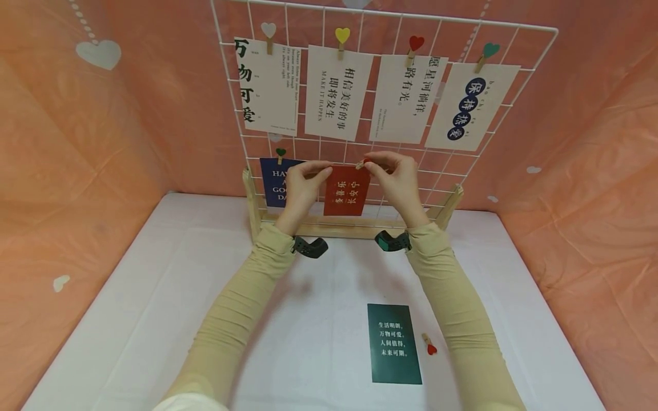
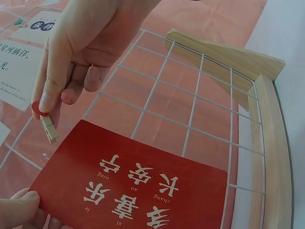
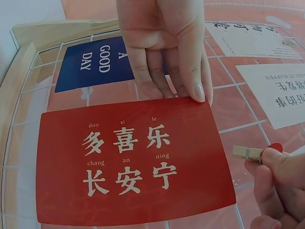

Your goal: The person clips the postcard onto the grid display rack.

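My left hand pinches a red card at its upper left corner, holding it against the lower part of a white wire grid. In my right hand, thumb and finger pinch a small wooden clothespin by its red heart end. Its tip points toward the card's top edge, a little apart from it in the right wrist view. Behind the left hand hangs a blue card, partly hidden, under a clothespin with a dark green heart.
Several white cards hang along the grid's upper part on heart clothespins. A wooden base supports the grid. On the white table lie a dark green card and a clothespin with a red heart. Orange cloth surrounds everything.
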Tool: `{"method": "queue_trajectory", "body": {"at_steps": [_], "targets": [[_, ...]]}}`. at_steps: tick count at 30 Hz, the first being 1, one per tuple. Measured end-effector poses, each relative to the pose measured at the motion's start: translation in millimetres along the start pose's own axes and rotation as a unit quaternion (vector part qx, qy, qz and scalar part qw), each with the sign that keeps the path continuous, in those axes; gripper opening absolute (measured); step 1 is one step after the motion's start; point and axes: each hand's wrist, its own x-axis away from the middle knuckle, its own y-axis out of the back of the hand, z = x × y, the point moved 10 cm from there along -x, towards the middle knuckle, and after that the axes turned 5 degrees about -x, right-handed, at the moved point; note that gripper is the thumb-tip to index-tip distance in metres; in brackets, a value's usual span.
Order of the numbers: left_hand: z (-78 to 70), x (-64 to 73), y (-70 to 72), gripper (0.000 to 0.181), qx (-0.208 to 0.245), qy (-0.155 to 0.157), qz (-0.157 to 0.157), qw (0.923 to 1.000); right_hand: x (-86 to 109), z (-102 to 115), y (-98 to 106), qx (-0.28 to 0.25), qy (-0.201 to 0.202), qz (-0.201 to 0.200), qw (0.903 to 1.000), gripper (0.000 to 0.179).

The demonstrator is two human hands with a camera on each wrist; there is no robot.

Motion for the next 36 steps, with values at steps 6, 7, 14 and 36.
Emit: {"method": "queue_trajectory", "body": {"at_steps": [6,7,14,36], "targets": [[-3.2,-0.6,-0.4,0.017,-0.006,-0.009,-0.008,0.9999,-3.5,4.6,-1.0,0.028,0.016,-0.009,0.9994,0.019],[-4.2,-0.5,-0.5,0.017,-0.004,-0.013,-0.009,0.9999,-3.8,6.0,-1.6,0.036,0.020,-0.010,0.9991,0.018],[-9.4,-2.1,-1.4,0.015,-0.007,-0.033,-0.018,0.9993,-7.5,9.5,-6.7,0.071,0.034,-0.005,0.9969,0.016],[-16.7,-0.2,-1.5,0.015,-0.023,-0.053,-0.029,0.9979,-13.7,9.2,-13.3,0.106,0.022,0.002,0.9941,0.015]]}}
